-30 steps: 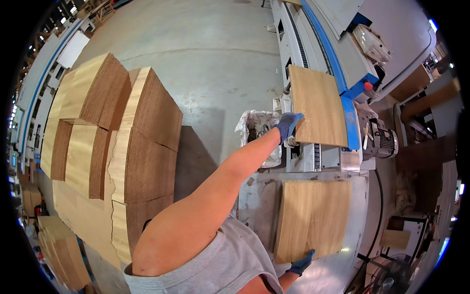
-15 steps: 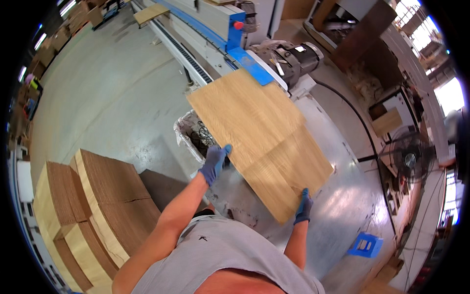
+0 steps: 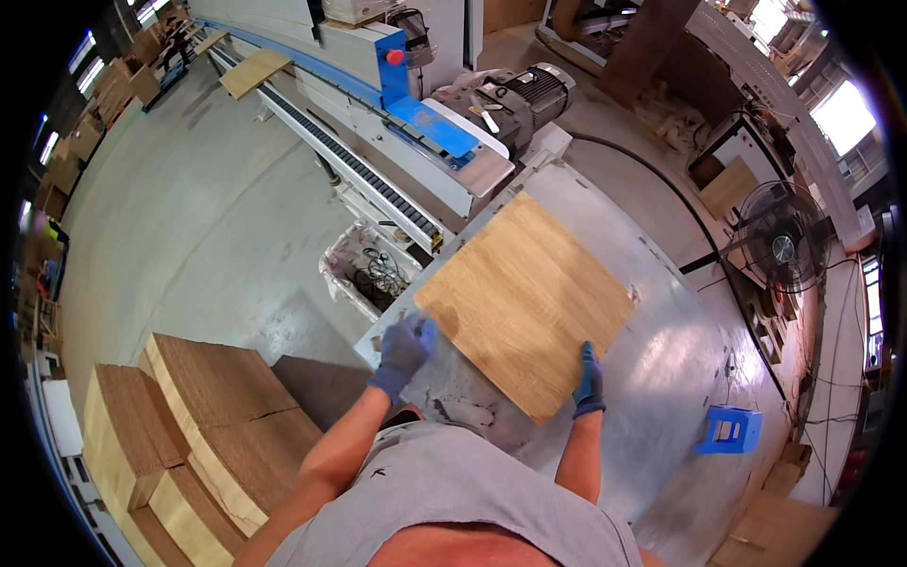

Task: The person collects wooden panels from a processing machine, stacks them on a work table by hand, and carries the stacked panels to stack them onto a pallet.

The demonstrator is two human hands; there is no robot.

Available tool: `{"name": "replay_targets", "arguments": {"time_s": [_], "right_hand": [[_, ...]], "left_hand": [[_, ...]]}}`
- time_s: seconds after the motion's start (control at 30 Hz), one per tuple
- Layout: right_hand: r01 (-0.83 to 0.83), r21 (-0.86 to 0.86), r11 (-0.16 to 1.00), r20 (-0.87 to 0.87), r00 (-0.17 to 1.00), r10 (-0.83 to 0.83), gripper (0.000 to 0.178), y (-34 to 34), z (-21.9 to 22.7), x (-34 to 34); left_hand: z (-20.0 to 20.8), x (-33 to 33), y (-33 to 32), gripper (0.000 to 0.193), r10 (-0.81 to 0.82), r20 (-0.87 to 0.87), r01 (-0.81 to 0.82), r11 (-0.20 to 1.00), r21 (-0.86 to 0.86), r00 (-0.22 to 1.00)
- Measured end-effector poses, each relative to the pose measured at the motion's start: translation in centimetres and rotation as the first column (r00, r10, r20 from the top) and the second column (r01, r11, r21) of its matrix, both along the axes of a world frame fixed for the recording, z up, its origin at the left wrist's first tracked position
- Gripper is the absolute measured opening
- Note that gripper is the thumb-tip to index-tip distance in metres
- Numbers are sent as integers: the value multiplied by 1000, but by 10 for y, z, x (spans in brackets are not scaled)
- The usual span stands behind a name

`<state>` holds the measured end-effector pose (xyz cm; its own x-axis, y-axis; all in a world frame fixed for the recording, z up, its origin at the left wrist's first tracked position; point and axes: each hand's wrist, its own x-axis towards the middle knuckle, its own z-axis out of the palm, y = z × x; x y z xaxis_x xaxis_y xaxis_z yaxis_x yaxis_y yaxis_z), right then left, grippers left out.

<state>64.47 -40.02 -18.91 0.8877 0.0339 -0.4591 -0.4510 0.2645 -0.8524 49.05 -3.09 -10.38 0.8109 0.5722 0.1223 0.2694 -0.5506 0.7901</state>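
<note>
A flat square wood-grain board (image 3: 529, 307) lies on the grey metal table (image 3: 661, 378) in front of me. My right hand (image 3: 590, 383), in a blue glove, grips its near right edge, with the thumb side on top and the other fingers hidden. Close by the board's left corner is my left hand (image 3: 404, 354), also gloved. Its fingers are loosely bent with nothing seen in them, and whether they touch the edge is unclear. A shadow falls on the board beside it.
Past the board stands a machine with a blue plate (image 3: 433, 128) and a motor (image 3: 539, 94). Its roller conveyor (image 3: 350, 161) runs to the far left. A lined bin (image 3: 373, 274), stacked boards (image 3: 217, 387), a blue stool (image 3: 729, 430) and a fan (image 3: 782, 248) stand around.
Two overlapping boards reached towards the machine before; now one board outline shows, nearer me. My left hand has come off the board's left edge. My right hand keeps its hold. The view has turned.
</note>
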Motion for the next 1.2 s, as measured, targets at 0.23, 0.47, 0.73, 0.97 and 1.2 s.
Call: {"name": "replay_targets", "arguments": {"time_s": [0.23, 0.47, 0.73, 0.97, 1.2], "right_hand": [[-77, -291, 954, 32, 995, 91, 47, 5, 16, 14], [26, -347, 938, 47, 999, -11, 46, 22, 24, 19], [-31, -417, 908, 73, 995, 67, 53, 27, 17, 25], [-329, -144, 933, -190, 935, 300, 71, 8, 17, 37], [-455, -229, 861, -276, 878, 390, 75, 8, 19, 35]], "left_hand": [[9, 86, 41, 36, 20, -218, 39, 963, 265, 976], [-57, 103, 38, 44, -98, -138, 123, 975, 184, 986], [-50, 98, 62, 46, -172, -162, 156, 982, -110, 972], [-77, 63, 150, 25, 101, 57, -78, 946, -315, 993], [-77, 71, 288, 33, 500, 235, -284, 753, -594, 833]]}}
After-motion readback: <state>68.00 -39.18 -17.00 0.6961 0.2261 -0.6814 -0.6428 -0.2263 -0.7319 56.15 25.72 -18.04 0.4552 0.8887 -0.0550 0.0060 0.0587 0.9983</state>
